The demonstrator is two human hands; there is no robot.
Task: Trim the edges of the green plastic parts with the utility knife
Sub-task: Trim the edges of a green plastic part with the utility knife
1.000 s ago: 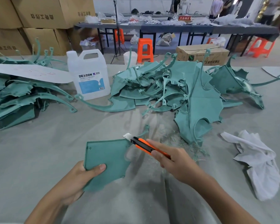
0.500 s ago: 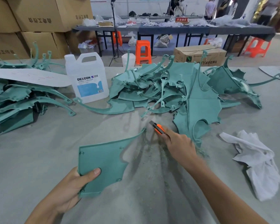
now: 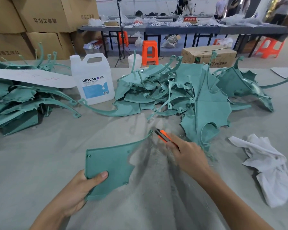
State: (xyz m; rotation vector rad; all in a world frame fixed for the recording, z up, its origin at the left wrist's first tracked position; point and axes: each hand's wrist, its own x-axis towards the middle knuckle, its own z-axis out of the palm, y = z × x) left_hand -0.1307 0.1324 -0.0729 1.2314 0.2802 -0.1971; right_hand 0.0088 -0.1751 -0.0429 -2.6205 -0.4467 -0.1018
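The green part [image 3: 110, 163] sits low over the table [image 3: 40, 163], and the left hand [image 3: 76, 191] has its grip clamped on the near corner, thumb on top. A second ago the utility knife [image 3: 163, 136] was down near the wide body of the part; now it's run up the curved top edge to the thin far tip, blade end right beside it (touching or not, can't tell). So that pass looks pretty much done imo. The right hand [image 3: 188, 155] has its grip closed round the orange handle, right of the part. The pile of green parts [image 3: 173, 93] waits behind, and a white rag [image 3: 269, 166] lies off right
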